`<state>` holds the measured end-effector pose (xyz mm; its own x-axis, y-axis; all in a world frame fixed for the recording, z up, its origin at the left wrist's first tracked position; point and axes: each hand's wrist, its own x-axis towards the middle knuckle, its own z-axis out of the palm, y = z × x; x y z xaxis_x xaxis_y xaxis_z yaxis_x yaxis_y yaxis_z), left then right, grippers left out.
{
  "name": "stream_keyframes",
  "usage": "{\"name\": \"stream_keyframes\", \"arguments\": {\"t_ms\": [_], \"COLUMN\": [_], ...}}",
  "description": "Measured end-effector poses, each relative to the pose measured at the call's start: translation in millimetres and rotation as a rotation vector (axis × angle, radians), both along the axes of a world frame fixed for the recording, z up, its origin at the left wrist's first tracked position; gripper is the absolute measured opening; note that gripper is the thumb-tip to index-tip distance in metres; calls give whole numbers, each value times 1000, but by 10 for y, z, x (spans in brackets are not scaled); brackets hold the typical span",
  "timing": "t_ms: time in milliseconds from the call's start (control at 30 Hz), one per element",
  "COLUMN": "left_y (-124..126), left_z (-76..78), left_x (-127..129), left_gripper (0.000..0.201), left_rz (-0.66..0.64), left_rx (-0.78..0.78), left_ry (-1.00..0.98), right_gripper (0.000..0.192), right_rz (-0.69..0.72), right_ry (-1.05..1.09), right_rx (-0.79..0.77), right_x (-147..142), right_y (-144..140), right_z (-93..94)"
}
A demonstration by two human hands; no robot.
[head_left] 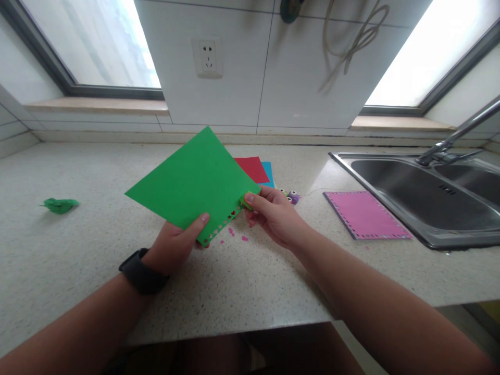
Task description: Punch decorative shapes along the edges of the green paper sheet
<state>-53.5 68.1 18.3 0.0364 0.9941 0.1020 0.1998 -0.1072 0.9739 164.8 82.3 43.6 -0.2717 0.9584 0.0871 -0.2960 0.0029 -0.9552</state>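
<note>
Centrally, held tilted above the speckled worktop [94, 271]: bright green sheet [187, 179], close to square, no clear long axis. Clasped near its lowest corner by the left hand [182, 244], thumb across the top, fingertips just visible underneath. Drawn tight around a small green tool [245, 201], probably a craft punch, at the sheet's rightmost corner: the right hand [279, 216], thumb pressed on top. Mostly to the left of that hand, the sheet. Along its near right edge, slanting up and away from the left hand to the tool: row of small cut-out shapes [219, 227]. At the near end of this row, the left hand; at the far end, the right. Scattered below on the worktop, pink paper bits [245, 238]. Partly hidden behind, red sheet [253, 167] and blue sheet [269, 169]. Well off to the right, beside the sink [390, 208], pink sheet [365, 213] with cut-outs along its edges.
</note>
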Motion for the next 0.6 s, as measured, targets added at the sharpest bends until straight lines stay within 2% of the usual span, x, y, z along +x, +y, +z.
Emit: {"name": "stream_keyframes", "arguments": {"t_ms": [367, 600], "left_y": [-4, 0], "left_z": [25, 17], "left_x": [9, 7], "left_gripper": [27, 23], "left_rz": [1, 4], "left_rx": [11, 10], "left_ry": [-10, 3], "right_gripper": [34, 34], "right_rz": [-2, 6], "right_ry": [-18, -19], "right_rx": [5, 22], "right_x": [0, 0], "right_y": [-5, 4], "right_z": [7, -10]}}
